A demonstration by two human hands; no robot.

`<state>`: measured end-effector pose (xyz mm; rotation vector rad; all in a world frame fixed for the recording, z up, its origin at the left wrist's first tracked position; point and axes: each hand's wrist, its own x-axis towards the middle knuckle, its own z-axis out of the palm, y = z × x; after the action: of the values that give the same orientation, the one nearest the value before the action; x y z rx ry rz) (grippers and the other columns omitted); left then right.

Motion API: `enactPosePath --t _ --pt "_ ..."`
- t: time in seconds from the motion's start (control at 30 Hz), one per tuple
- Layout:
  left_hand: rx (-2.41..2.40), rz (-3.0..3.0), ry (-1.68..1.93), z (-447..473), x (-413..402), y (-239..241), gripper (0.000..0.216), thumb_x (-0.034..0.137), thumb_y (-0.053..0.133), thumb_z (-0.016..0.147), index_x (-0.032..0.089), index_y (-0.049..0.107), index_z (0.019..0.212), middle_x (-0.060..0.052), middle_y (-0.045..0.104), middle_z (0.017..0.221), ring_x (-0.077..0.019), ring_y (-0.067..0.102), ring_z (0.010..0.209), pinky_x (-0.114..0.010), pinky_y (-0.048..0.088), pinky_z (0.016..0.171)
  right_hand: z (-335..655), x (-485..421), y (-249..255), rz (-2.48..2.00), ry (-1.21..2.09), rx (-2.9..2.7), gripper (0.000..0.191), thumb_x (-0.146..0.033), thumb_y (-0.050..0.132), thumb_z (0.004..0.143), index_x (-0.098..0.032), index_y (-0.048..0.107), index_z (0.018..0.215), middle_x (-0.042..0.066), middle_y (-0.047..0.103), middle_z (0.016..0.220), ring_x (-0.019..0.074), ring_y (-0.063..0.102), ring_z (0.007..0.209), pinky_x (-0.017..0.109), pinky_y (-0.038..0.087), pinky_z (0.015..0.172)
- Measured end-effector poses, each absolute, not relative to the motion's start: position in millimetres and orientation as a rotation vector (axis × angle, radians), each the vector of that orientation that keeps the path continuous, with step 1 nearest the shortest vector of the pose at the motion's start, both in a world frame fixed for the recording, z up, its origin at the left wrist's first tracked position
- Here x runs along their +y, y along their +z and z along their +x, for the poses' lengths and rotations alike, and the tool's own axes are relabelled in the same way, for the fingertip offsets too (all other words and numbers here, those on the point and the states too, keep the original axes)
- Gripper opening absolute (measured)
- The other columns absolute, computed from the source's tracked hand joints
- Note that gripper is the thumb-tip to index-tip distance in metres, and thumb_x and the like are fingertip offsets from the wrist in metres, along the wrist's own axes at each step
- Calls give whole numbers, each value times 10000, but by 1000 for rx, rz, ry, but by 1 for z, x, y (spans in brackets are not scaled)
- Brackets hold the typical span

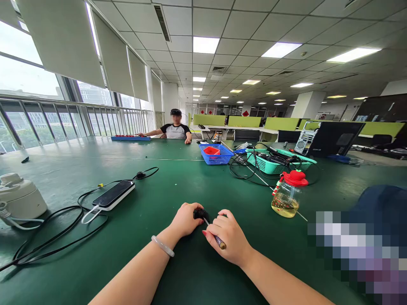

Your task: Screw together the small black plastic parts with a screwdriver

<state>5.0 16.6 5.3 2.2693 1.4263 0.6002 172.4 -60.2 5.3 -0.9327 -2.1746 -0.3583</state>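
My left hand [185,219], with a pale bangle [163,246] on the wrist, grips a small black part [199,213] close to the green tabletop. Its exact kind does not show. Fingers closed, my right hand [231,238] holds a screwdriver [220,242] at a slant. The handle points back toward me and the thin metal shaft runs to the near side of the black part. Whether the tip sits in a screw is too small to see.
To the left lie a phone-like device [115,195], black cables [47,245] and a white container [20,197]. Right stands a red-lidded jar [288,199] of liquid. Behind are a blue basket [216,159] and a cable-filled green basket [270,167]. Two people sit at the table, one far, one right.
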Motion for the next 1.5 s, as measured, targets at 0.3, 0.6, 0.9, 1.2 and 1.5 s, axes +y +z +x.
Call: enactPosePath --t 0.3,0.6,0.9,1.2,1.5 --pt "1416 2298 634 4 15 4 391 202 671 697 270 647 1081 -25 708 1008 -244 576 1060 -345 471 918 173 -60 8 -874 -353 -2140 311 -206 437 923 -199 540 630 -24 481 564 124 392 561 334 350 821" --pt "1402 2307 641 4 15 3 351 210 666 705 273 644 1050 -16 709 1013 -248 566 1059 -355 463 915 174 -61 9 -878 -345 -2169 314 -211 441 918 -196 528 617 -30 468 559 119 390 554 327 351 839" --pt "1406 2272 654 4 14 5 338 199 686 694 273 639 1021 -1 713 982 -238 570 1037 -349 471 887 178 -58 7 -866 -329 -2167 323 -208 441 918 -196 533 608 -36 469 541 117 368 547 330 356 833" --pt "1393 2275 674 3 14 4 314 201 690 691 271 631 991 5 712 945 -235 584 1002 -342 474 852 180 -57 7 -889 -282 -2170 298 -217 460 912 -194 541 626 -35 486 556 114 384 559 325 343 849" --pt "1405 2276 640 3 14 5 312 200 687 703 261 631 1004 -7 707 972 -235 595 1024 -338 477 870 181 -56 7 -922 -272 -2168 285 -217 476 914 -195 558 642 -34 497 570 112 399 567 325 335 859"
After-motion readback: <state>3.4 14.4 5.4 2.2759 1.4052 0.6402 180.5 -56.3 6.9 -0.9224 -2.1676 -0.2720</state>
